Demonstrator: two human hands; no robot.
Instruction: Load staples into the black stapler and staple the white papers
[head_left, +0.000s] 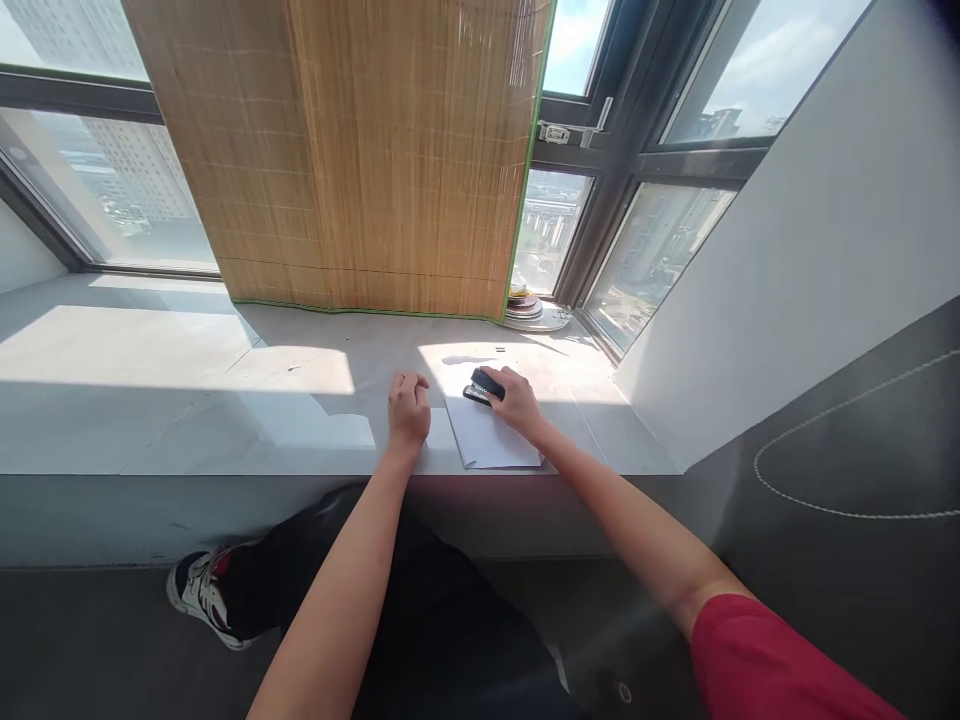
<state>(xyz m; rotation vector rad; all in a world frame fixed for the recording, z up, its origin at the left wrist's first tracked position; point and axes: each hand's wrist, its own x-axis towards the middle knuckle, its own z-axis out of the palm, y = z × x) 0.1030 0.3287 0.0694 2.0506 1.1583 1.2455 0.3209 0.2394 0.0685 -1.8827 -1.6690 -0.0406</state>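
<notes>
My right hand [516,400] is closed around the back of a black stapler [475,392]. The stapler sits over the upper part of a sheet or small stack of white paper [491,445], whose near edge lies close to the front of the window sill. Just left of the paper, my left hand [409,408] rests on the sill with its fingers curled in, and nothing shows in it. Beyond the stapler lies a small grey piece [500,349], perhaps a strip of staples.
The pale window sill [187,430] runs across the view, patched with sunlight. A bamboo blind [375,160] hangs in front of the window. Stacked plates [525,308] stand in the back corner by the window frame. A beaded cord [832,510] hangs at right.
</notes>
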